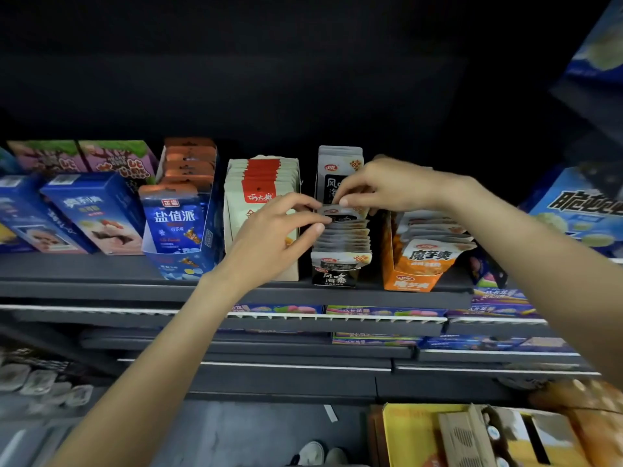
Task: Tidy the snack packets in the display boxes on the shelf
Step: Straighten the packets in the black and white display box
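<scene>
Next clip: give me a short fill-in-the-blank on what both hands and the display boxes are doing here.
1. Both hands pinch a packet in the ____ and grey display box.
2. The box right of it is ____.
3. The left hand reaches in front of the ____ packets with red tops.
4. The right hand grips the packet's ____ edge.

Missing words: black; orange; beige; top

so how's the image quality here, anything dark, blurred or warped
Head view: the shelf back above the goods is almost black; the middle is sharpest, where the left hand and right hand pinch a grey packet; edges are soft, like the blue box at right and the cups lower left; the wide lens bows the shelf edge.
</scene>
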{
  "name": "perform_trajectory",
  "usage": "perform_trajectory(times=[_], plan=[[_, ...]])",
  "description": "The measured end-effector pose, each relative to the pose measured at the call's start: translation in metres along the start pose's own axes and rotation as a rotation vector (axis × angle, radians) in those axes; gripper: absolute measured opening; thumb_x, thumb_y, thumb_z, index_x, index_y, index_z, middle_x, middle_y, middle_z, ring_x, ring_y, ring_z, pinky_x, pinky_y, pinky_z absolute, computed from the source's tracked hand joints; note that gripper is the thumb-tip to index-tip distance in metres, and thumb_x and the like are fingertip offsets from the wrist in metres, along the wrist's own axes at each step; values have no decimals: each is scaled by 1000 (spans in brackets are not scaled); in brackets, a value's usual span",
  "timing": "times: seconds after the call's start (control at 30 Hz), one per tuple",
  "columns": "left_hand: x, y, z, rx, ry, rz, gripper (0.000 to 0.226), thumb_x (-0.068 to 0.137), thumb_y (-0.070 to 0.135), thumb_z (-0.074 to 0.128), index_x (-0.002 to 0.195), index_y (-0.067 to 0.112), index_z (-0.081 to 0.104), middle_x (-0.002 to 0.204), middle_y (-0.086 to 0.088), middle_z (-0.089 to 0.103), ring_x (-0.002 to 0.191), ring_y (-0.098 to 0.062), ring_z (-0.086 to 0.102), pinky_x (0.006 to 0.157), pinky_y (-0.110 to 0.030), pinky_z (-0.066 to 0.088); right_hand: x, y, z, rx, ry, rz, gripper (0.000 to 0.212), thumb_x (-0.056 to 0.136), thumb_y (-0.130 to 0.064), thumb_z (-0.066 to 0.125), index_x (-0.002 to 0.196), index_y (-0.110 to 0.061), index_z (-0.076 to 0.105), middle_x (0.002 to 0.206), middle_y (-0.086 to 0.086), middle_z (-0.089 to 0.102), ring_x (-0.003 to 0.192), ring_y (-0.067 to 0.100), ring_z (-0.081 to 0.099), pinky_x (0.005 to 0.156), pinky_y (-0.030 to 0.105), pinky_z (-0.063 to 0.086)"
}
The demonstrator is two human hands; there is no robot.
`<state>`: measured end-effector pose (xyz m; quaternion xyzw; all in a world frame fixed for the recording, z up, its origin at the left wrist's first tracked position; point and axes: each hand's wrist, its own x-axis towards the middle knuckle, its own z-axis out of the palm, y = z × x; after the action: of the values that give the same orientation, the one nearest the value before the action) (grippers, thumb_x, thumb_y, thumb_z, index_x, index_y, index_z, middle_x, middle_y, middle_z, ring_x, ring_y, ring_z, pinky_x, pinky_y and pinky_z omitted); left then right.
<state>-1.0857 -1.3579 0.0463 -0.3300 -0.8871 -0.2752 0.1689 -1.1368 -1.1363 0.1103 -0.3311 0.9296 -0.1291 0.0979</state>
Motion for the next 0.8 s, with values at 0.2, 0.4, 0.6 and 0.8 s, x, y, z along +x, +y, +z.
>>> perform_trajectory(times=[0.2,0.4,0.6,0.8], plan=[[-2,1,-2,-98,-24,-38,38,94,43,40,115,26,67,110,13,58,101,-1,54,81,-25,48,0,0,3,69,-65,38,31,93,-37,55,117,-21,64,106,-5,68,87,16,69,75,33,57],[-3,1,-3,-113,-65,-60,40,94,46,38,120,27,63,112,16,56,105,1,52,87,-17,42,1,-15,-1,-233,98,-8,24,95,-17,53,116,-14,65,85,-4,68,75,11,62,72,31,51],[-4,2,-3,-118,-65,-72,30,97,38,46,117,27,64,112,14,57,104,2,51,83,-10,37,4,-21,9,-361,50,45,29,94,-23,58,122,-19,57,93,4,65,89,23,62,70,36,48],[0,1,-6,-175,-41,-126,26,98,34,47,115,26,65,109,15,59,99,2,52,83,-13,40,-9,-21,1,-491,417,73,29,98,-19,48,125,-18,59,95,13,71,86,35,67,70,42,53]])
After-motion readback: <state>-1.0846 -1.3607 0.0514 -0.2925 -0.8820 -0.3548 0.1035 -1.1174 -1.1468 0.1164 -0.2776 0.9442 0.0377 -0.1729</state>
